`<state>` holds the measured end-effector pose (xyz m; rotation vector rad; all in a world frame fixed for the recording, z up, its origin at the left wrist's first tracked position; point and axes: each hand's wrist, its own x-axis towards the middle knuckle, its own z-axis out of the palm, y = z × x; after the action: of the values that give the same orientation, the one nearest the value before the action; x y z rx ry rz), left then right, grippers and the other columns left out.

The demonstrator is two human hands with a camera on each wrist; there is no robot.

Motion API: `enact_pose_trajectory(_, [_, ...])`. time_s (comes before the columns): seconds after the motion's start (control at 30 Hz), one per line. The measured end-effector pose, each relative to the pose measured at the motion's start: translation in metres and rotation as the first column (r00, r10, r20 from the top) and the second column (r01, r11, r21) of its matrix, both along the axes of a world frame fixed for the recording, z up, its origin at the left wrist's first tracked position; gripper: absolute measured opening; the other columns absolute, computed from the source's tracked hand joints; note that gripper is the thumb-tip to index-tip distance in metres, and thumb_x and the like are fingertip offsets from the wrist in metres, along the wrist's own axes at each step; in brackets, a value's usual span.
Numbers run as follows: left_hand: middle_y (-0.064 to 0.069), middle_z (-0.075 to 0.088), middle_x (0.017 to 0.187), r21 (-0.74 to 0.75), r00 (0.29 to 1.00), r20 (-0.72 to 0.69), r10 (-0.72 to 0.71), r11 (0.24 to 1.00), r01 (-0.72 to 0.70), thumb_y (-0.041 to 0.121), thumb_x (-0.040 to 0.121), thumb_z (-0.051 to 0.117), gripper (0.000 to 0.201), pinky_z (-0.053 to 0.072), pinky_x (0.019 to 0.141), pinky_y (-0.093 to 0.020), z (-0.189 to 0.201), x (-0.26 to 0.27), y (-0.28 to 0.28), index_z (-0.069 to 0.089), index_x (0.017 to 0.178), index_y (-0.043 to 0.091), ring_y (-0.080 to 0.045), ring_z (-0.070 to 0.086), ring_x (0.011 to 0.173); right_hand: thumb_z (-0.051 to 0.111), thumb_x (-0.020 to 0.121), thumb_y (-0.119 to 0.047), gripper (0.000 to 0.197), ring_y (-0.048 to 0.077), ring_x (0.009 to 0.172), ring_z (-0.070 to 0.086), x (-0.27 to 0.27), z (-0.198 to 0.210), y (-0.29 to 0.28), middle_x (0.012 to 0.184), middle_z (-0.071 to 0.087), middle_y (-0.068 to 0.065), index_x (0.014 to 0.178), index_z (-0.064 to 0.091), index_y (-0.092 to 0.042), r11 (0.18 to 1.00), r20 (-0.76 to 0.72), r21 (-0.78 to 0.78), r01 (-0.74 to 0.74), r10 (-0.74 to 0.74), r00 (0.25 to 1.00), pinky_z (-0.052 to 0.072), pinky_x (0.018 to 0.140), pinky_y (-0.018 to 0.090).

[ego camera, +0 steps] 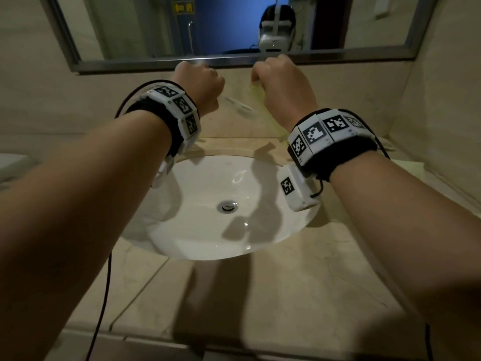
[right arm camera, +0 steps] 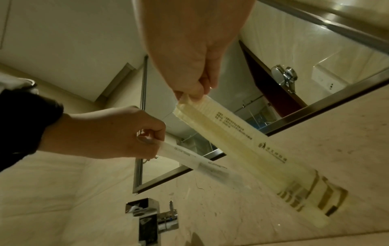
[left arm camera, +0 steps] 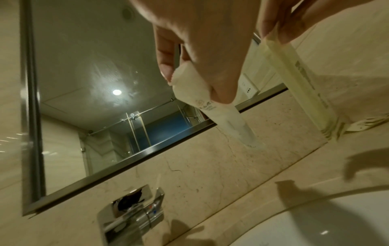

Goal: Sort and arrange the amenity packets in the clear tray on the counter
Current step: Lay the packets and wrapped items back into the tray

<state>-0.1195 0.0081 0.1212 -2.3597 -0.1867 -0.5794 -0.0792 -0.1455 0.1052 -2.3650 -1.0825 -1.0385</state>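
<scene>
both my hands are raised above the sink [ego camera: 182,230], close under the lower edge of the mirror [ego camera: 234,59].

my left hand [ego camera: 199,83] has a narrow grip: thumb and fingers pinch the top end of a slim white packet [left arm camera: 212,106]. it hangs down and slants toward the marble wall. a small round emblem with a few lines of print sits on it just below my fingertips [left arm camera: 223,94]; the print is too small to read. from the right wrist view, the same packet carries a printed strip along its length, also blurred.

my right hand [ego camera: 282,83] pinches the top end of a longer, pale yellow packet [right arm camera: 242,143], likewise a narrow grip. it hangs slanted, lower end toward the wall and the back of the desk [ego camera: 260,295]. it bears several lines of small dark characters near the top, a small figure logo with a line of characters mid-length, and gold blocky patterning near the bottom. none of it resolves into legible words.

the two packets are apart, each held in the air, neither touching the desk.

a chrome wall tap [left arm camera: 134,214] sits below the mirror, with red and blue marks on its handle. a pale sheet [ego camera: 408,168] lies on the desk at far right; i cannot tell what it is.
</scene>
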Motion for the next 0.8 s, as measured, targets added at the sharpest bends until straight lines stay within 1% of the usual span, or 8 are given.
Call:
enact_pose_trajectory(0.1, [-0.016,0.062,0.113,-0.004,0.999,0.038,0.02,1.0,-0.02,0.014,0.092,0.046,0.026,0.042,0.073,-0.04,0.005,-0.014,0.01,0.06,0.11,0.001,-0.034,0.055,0.111,0.037,0.097,-0.005,0.03,0.025,0.118,0.047,-0.01,0.004,0.015,0.122,0.058,0.013,0.12,0.057,-0.008,0.999,0.009,0.023,-0.043,0.043,0.999,0.041,0.092,0.031])
enact_pose_trajectory(0.2, [-0.017,0.062,0.114,-0.001,0.997,0.066,0.044,0.999,-0.044,0.013,0.092,0.046,0.027,0.039,0.07,-0.038,0.011,-0.028,0.023,0.059,0.112,0.0,-0.034,0.054,0.11,0.038,0.097,-0.003,0.031,0.025,0.118,0.047,-0.018,0.01,0.031,0.122,0.058,0.012,0.121,0.057,-0.008,0.995,0.001,0.053,-0.084,0.084,0.996,0.04,0.091,0.03])
enact_pose_trajectory(0.33, [-0.018,0.062,0.114,0.005,0.994,0.077,0.083,0.996,-0.083,0.012,0.091,0.047,0.027,0.042,0.075,-0.039,0.019,-0.047,0.043,0.059,0.112,-0.001,-0.033,0.053,0.111,0.037,0.095,0.0,0.033,0.025,0.118,0.048,-0.026,0.017,0.052,0.123,0.059,0.01,0.119,0.058,-0.009,0.986,-0.02,0.119,-0.12,0.123,0.992,0.04,0.091,0.03])
enact_pose_trajectory(0.43, [-0.018,0.062,0.114,0.008,0.989,0.09,0.119,0.993,-0.121,0.013,0.09,0.048,0.028,0.043,0.077,-0.039,0.022,-0.063,0.058,0.059,0.111,-0.001,-0.033,0.053,0.111,0.037,0.096,0.0,0.033,0.025,0.118,0.047,-0.035,0.02,0.07,0.123,0.058,0.011,0.12,0.057,-0.009,0.979,-0.027,0.137,-0.15,0.155,0.988,0.039,0.091,0.031])
enact_pose_trajectory(0.53, [-0.017,0.063,0.112,0.016,0.983,0.098,0.157,0.987,-0.159,0.014,0.09,0.048,0.027,0.041,0.072,-0.038,0.024,-0.078,0.073,0.059,0.11,0.0,-0.033,0.054,0.11,0.036,0.096,-0.001,0.032,0.026,0.118,0.047,-0.045,0.021,0.089,0.123,0.058,0.011,0.119,0.057,-0.009,0.973,-0.028,0.147,-0.179,0.185,0.982,0.04,0.091,0.032])
enact_pose_trajectory(0.63, [-0.018,0.063,0.11,0.019,0.976,0.085,0.199,0.979,-0.201,0.013,0.089,0.048,0.027,0.043,0.074,-0.04,0.023,-0.093,0.089,0.059,0.11,-0.001,-0.034,0.054,0.108,0.036,0.096,0.0,0.033,0.025,0.118,0.048,-0.056,0.019,0.109,0.124,0.057,0.01,0.119,0.057,-0.009,0.965,-0.048,0.157,-0.21,0.219,0.974,0.041,0.09,0.032])
enact_pose_trajectory(0.8, [-0.018,0.063,0.112,-0.007,0.963,0.098,0.252,0.968,-0.253,0.011,0.089,0.047,0.029,0.043,0.075,-0.04,0.02,-0.122,0.114,0.059,0.114,0.0,-0.034,0.054,0.11,0.034,0.097,-0.001,0.033,0.025,0.117,0.048,-0.075,0.018,0.142,0.123,0.058,0.011,0.118,0.058,-0.008,0.944,-0.044,0.177,-0.279,0.291,0.956,0.042,0.09,0.032])
